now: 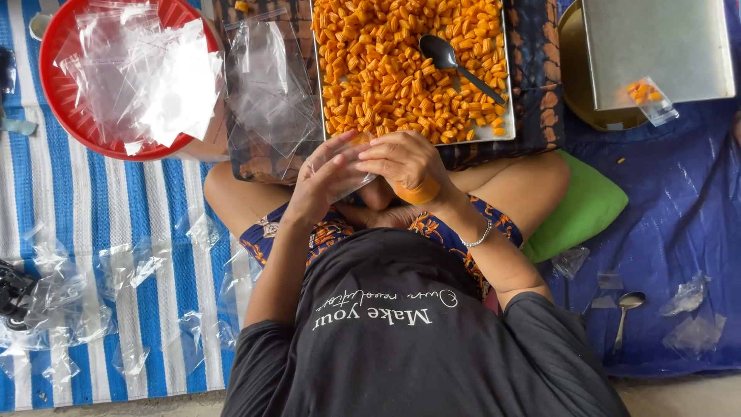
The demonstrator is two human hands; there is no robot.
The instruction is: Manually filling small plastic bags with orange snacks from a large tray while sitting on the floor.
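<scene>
We use the snack tray [505, 131] as our landmark. Far to its left sits the red bowl [58, 100] of empty bags. Just below the tray's near edge our left hand [320, 181] and right hand [405, 162] meet, both curled shut on one small clear bag [351, 174]. The bag lies sideways between them, and the right hand is a bit nearer the tray. The spoon [455, 66] lies slanted on the snacks. There is open room over our lap.

Orange snacks [386, 69] (metal tray [505, 131]), red basin [58, 93], blue-white striped mat [154, 309]
</scene>
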